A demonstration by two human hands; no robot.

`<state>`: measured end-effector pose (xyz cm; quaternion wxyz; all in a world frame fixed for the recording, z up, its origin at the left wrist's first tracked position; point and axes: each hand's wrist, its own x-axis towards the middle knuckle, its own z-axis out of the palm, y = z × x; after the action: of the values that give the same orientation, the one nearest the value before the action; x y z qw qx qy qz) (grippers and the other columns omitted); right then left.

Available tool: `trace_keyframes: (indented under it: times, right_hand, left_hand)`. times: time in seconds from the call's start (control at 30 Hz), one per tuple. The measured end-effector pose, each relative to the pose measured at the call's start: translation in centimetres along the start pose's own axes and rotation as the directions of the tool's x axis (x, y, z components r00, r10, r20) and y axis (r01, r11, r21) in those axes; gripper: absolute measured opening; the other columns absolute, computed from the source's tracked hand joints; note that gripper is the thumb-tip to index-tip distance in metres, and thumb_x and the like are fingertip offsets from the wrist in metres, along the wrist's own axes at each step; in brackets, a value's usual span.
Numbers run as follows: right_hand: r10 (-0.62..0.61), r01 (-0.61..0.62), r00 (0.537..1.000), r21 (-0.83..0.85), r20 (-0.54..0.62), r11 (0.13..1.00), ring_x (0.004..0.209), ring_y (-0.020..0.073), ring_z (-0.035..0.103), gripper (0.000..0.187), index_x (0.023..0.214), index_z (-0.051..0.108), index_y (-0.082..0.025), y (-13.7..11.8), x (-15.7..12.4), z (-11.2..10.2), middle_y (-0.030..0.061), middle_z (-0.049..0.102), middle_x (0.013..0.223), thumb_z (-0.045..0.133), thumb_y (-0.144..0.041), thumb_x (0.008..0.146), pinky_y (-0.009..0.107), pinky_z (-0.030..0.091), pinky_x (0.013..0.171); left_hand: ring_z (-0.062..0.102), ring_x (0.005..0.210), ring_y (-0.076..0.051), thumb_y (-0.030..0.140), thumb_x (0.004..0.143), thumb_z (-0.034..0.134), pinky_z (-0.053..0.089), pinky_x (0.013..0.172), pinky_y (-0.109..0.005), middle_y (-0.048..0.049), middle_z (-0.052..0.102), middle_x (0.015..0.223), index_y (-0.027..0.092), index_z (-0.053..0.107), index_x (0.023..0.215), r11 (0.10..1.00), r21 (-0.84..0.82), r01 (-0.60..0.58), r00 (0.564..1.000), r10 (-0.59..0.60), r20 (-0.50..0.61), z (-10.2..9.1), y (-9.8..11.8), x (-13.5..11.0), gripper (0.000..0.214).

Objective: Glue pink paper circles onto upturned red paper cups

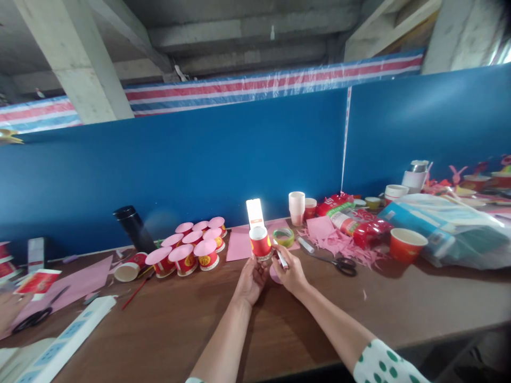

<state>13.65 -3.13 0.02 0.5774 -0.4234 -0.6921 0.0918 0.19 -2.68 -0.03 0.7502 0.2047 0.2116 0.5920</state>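
A small red paper cup (261, 246) with yellow patches, held above the brown surface (159, 330) — the left hand (250, 279) clasps it from below, the right hand (291, 268) pinches a slim white tube (282, 259) beside it. Behind: a lit phone (254, 211) and greenish tape roll (289, 241); leftward, pink-topped cups (184, 260); rightward, shredded pink paper (334, 244) and dark-handled scissors (345, 267)
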Motion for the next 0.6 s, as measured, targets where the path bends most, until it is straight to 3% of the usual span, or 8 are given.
trace_keyframes:
  times: [0.33,0.6]
  right_hand:
    - [-0.011,0.011,1.0,0.015,0.001,1.0,0.084,0.0177,0.062,0.028,0.107,0.053,-0.018,-0.45,0.13,-0.25,0.0065,0.063,0.095,0.047,-0.017,0.08,0.026,0.049,0.074]
    - [-0.015,0.015,1.0,-0.004,0.011,1.0,0.082,0.0172,0.062,0.029,0.107,0.055,-0.018,-0.38,0.09,-0.25,0.0064,0.064,0.093,0.048,-0.019,0.079,0.025,0.05,0.073]
  left_hand:
    - [0.06,0.061,-0.007,0.017,0.069,0.066,0.05,0.059,-0.016,0.0027,0.06,0.068,0.018,0.057,0.087,0.997,0.063,-0.043,0.999,0.044,-0.012,-0.58,-0.16,0.3,0.02]
    - [0.059,0.059,-0.005,0.015,0.069,0.066,0.049,0.058,-0.016,0.0035,0.063,0.075,0.027,0.053,0.107,0.994,0.091,-0.063,0.997,0.066,-0.04,-0.31,-0.11,0.26,0.042]
